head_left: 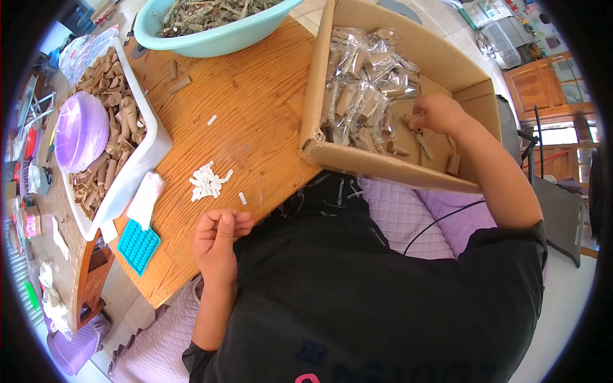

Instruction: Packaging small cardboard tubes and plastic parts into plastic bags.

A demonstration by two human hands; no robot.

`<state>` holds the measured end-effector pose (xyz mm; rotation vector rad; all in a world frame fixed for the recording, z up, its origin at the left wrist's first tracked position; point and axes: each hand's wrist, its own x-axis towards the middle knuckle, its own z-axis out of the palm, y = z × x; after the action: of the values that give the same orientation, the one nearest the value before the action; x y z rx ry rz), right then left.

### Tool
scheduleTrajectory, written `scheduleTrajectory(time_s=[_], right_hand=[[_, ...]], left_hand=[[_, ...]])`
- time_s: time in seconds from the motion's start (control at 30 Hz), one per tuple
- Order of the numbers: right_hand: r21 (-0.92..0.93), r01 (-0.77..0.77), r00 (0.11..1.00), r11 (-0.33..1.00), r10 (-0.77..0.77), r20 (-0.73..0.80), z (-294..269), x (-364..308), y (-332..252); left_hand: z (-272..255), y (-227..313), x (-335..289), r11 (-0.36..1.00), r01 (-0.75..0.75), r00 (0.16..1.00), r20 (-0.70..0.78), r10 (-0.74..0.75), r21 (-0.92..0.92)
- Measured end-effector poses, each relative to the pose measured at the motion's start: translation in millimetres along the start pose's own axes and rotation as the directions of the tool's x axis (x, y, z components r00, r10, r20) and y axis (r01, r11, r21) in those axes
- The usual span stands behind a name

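Inside the cardboard box [396, 167], the right hand [439, 115] bends its fingers beside bagged brown rolls [365, 96], while near white slips [205, 183] on the wooden table [262, 108] the left hand [219, 237] curls loosely, either hand's hold impossible to tell.

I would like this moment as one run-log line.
left hand: near loose white strips on wooden table, grip unclear | right hand: inside cardboard box, beside bagged brown rolls

The box [377, 166] is matt cardboard; its bags [357, 83] are thin, glossy plastic. The table [255, 89] is grained wood — slightly shiny — and the mat [137, 249] looks rubbery and knobbly.
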<state>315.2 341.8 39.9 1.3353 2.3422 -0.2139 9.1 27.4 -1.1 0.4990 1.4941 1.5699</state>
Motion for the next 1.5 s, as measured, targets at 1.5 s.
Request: scheduleTrajectory(time_s=[1.5], right_hand=[[0.416, 0.814, 0.569, 0.404, -0.415, -0.710, 37.7, -91.4, -233.7]], left_hand=[[-7.4, 0.3, -18.6, 0.924, 0.349, 0.891, 0.359, -0.277, -0.155]])
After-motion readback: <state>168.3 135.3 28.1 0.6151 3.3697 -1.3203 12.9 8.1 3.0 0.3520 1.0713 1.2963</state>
